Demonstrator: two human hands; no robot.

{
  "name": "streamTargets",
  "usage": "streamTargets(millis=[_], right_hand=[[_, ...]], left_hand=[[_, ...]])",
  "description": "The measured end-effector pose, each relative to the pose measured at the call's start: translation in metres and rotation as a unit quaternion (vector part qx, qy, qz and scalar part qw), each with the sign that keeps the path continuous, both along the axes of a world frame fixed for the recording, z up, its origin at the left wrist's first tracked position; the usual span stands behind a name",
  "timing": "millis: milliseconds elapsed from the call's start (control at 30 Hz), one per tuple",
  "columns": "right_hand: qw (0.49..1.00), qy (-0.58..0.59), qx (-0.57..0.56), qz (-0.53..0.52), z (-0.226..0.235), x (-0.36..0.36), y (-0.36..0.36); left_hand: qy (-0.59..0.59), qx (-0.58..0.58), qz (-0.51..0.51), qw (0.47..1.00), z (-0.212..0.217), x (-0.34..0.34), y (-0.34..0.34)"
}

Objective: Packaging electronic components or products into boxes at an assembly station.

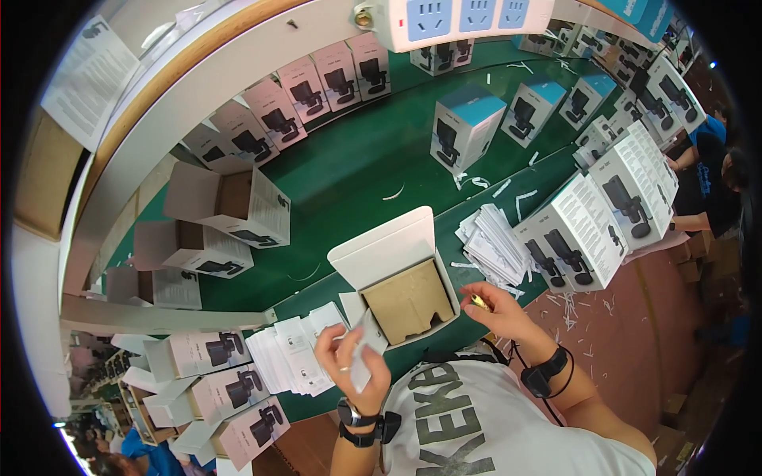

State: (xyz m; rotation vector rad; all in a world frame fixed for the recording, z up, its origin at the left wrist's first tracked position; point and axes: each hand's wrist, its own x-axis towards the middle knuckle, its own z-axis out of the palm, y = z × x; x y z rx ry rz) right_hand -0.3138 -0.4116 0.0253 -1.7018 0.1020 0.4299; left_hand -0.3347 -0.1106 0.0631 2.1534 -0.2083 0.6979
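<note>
Box (387,244) sits between the hands, just beyond the left hand's fingers and just left of the right; left hand (353,361) half-curled, seems to pinch a blurred white slip (362,374); right hand (504,312) closed, small yellow thing (479,301) between thumb and fingers, kind unclear.

Looks partway: box opened out, brown insert (403,295) seated in it; lid up, side flap out, so closing not yet done; slip not in the box; whatever lies under the insert can't be seen.

Box opening faces up; lid stands at the edge away from the body, leaning back; long axis runs left hand to right hand, right end angled farther off; insert's notched edge faces the body.

Paper stack (290,353) left of the left hand; slip pile (496,246) just beyond the right; closed boxes (571,238) farther right.
</note>
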Motion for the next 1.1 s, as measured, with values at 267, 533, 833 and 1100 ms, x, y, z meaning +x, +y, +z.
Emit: streamTargets(millis=[267,533,833,1100], right_hand=[[0.999,-0.026,-0.021,0.008,-0.010,0.001,-0.002],[0.995,-0.046,0.026,-0.080,0.012,0.039,0.031],[0.979,-0.105,-0.155,-0.086,-0.004,0.042,0.050],[0.886,-0.367,-0.280,-0.030,0.022,0.078,0.010]], left_hand=[[0.120,-0.054,0.007,0.991,0.010,0.007,-0.011],[0.180,0.057,-0.073,0.979,-0.049,-0.002,-0.007],[0.078,0.286,-0.141,0.945,-0.020,0.032,-0.058],[0.083,0.322,-0.178,0.926,-0.021,0.040,-0.061]])
